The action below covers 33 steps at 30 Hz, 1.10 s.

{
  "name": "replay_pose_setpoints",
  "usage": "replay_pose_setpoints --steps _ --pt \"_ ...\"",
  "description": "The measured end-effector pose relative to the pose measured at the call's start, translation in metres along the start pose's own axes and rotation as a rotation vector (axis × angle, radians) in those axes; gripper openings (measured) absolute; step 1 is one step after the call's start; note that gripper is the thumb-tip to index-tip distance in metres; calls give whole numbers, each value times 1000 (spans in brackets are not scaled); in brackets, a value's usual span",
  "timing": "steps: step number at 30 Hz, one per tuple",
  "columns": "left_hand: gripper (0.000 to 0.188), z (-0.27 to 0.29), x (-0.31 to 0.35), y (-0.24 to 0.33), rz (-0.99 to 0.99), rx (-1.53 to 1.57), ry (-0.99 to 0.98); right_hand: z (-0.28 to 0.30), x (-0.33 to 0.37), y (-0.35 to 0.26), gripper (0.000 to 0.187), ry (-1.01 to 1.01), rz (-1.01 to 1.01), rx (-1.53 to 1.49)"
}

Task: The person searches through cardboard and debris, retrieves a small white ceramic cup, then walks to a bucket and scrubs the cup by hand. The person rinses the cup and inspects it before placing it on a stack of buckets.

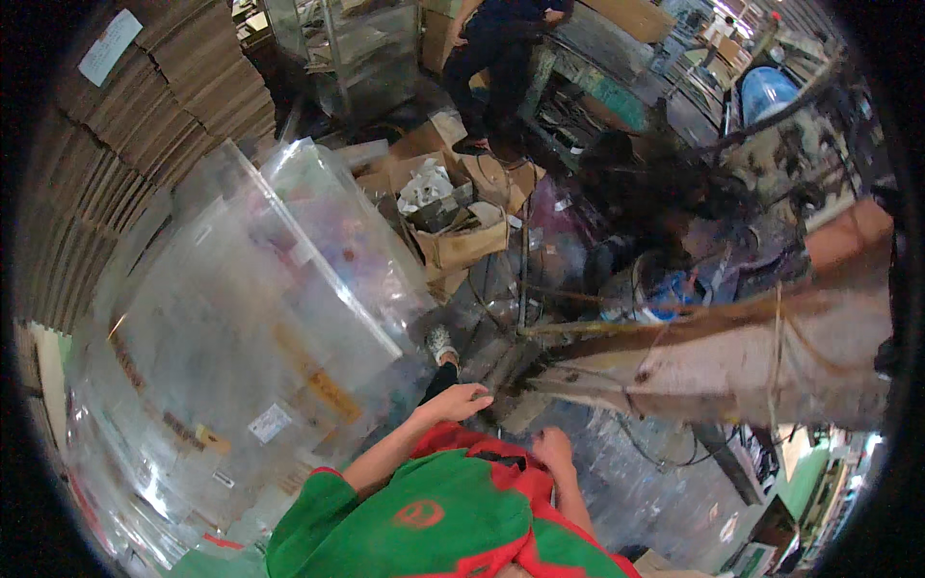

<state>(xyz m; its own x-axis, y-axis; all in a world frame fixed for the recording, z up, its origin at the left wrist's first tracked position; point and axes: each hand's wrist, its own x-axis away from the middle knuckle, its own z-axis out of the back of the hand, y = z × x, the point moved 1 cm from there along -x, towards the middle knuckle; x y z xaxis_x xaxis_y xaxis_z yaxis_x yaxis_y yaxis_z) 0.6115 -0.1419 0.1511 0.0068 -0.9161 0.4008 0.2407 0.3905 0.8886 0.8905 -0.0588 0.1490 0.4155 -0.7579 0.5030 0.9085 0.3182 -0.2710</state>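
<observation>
My left hand [464, 401] reaches out in front of my body with its fingers loosely stretched and nothing in it. Below it my shoe [441, 343] shows on the dark floor. To the left of this hand stands a big stack wrapped in clear plastic film [231, 328], with labels and brown tape on it; the hand is apart from it. My right hand [552, 449] hangs close to my waist, beside my green and red shirt [434, 511]. Its fingers are mostly hidden, and I see nothing held in it. A worn machine bed [713, 371] lies ahead of it.
Flattened cardboard [173, 87] is piled high at the far left. Ahead, an open carton [462, 246] holds crumpled scrap. Another person [501, 48] stands behind it, near a green-edged workbench [617, 96]. Dark machinery [665, 183] and a blue container [670, 294] are on the right.
</observation>
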Motion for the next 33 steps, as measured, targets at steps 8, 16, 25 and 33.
replay_pose_setpoints --steps 8,16,25,33 --pt "56 124 -120 25 85 162 193 87 -235 -133 31 -170 273 -171" --pt "46 196 -110 35 259 373 436 133 -362 -111 38 -56 -97 -89" --pt "41 212 -180 37 334 480 729 172 -528 -132 36 -85 -55 -32" --pt "38 254 -322 111 519 708 929 232 -695 -117 35 -197 359 61"
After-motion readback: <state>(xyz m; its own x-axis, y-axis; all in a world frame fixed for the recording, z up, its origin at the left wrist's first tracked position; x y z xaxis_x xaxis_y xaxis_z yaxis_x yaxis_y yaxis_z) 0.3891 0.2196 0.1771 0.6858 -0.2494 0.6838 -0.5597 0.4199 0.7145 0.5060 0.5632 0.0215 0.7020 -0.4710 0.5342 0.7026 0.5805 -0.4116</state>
